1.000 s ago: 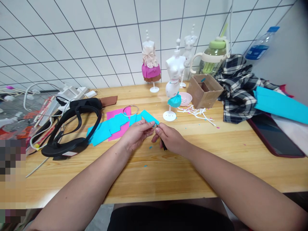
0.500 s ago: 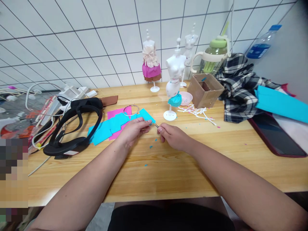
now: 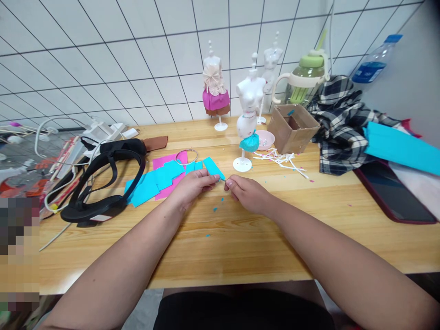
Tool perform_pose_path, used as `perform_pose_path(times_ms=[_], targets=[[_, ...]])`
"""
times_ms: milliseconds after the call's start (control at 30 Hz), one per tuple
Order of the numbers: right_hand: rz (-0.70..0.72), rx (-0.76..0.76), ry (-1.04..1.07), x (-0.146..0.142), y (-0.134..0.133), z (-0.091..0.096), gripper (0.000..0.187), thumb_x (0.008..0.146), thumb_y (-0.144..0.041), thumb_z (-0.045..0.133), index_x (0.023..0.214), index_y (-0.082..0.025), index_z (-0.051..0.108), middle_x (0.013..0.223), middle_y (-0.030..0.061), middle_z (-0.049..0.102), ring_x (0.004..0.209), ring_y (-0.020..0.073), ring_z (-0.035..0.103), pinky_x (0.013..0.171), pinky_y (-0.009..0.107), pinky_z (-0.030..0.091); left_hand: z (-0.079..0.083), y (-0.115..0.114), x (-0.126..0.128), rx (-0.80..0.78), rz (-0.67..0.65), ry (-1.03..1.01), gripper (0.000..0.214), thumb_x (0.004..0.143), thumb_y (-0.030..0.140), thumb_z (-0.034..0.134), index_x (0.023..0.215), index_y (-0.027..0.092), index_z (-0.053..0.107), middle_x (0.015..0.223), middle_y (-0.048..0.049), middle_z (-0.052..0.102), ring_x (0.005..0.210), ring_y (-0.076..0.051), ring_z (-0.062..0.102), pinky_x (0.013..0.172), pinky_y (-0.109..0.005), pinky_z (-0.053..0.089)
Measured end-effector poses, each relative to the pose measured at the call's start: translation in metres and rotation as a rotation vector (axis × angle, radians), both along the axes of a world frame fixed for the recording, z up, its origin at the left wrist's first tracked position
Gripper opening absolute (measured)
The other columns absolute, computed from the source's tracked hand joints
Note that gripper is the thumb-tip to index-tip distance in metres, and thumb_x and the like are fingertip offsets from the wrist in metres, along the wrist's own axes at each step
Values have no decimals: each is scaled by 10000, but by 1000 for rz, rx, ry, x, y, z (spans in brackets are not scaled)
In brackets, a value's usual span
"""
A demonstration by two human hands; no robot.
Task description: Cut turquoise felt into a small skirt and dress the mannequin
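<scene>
My left hand (image 3: pixel 199 182) pinches a strip of bright blue crepe-like paper (image 3: pixel 213 168) between thumb and fingers. Its lower corner reaches toward my right hand (image 3: pixel 242 190), which is closed around a thin metal tool, mostly hidden in the fingers; its kind is unclear. Behind the hands stands a small white dress-form mannequin (image 3: pixel 251 91) with a gathered blue piece (image 3: pixel 250 142) at its hip. More blue pieces (image 3: pixel 146 187) lie over a magenta sheet (image 3: pixel 165 159) to the left, with a thin ring (image 3: pixel 187 157) on top.
A dressed mannequin (image 3: pixel 216 82) and a bare one (image 3: pixel 273 64) stand at the wall. To the right are a pink bowl (image 3: pixel 266 139), cardboard box (image 3: pixel 294 130), white scraps (image 3: pixel 285 159), green-lidded jug (image 3: pixel 305 78) and phone (image 3: pixel 398 195). A black headset strap (image 3: pixel 103 183) lies left.
The blue strip has shifted slightly right and down, its corner closer to my right hand. Less of the metal tool shows between the hands.
</scene>
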State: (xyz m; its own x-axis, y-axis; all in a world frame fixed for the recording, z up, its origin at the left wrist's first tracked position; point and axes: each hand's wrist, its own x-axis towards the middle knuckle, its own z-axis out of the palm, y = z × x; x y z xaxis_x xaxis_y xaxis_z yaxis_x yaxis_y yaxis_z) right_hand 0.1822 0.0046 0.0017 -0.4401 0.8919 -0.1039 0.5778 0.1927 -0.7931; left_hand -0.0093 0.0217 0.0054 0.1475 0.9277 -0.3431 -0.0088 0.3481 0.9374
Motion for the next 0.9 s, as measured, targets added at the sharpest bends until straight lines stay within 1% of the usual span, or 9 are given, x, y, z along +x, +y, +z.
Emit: perform_pose_path(times_ms=[167, 300, 533, 667, 900], targets=[[-6, 33, -2, 1, 2, -2, 353, 1003, -407, 295, 906, -216, 576, 792, 5, 608, 752, 155, 550, 703, 279, 368, 0, 0, 0, 4, -7, -1, 317, 603, 339, 855, 585, 177, 583, 629, 21, 588, 653, -130, 548, 695, -282, 405], [-5, 38, 0, 1, 3, -3, 344, 996, -400, 308, 875, -216, 572, 799, 8, 616, 759, 157, 557, 696, 278, 363, 0, 0, 0, -1, -12, -5, 291, 578, 345, 867, 613, 176, 632, 677, 2, 640, 681, -140, 570, 714, -287, 422], [3, 23, -18, 0, 4, 1, 313, 983, -373, 341, 839, -207, 564, 793, 7, 606, 762, 156, 547, 695, 275, 353, 2, 0, 0, -4, -16, 14, 288, 559, 358, 869, 655, 169, 676, 706, -10, 661, 714, -150, 586, 728, -286, 438], [5, 1, 3, 0, 5, 0, 309, 976, -373, 351, 822, -204, 559, 767, 0, 589, 740, 151, 528, 672, 268, 345, 3, 0, -1, -3, -22, 9, 291, 546, 353, 875, 633, 164, 671, 710, -19, 668, 710, -153, 588, 723, -289, 443], [-4, -20, 44, 1, 7, -1, 309, 968, -374, 359, 793, -200, 545, 731, -12, 558, 710, 143, 503, 646, 264, 326, 0, 1, -1, -10, -29, 6, 275, 568, 357, 867, 692, 171, 706, 758, -28, 688, 733, -156, 599, 738, -285, 441]])
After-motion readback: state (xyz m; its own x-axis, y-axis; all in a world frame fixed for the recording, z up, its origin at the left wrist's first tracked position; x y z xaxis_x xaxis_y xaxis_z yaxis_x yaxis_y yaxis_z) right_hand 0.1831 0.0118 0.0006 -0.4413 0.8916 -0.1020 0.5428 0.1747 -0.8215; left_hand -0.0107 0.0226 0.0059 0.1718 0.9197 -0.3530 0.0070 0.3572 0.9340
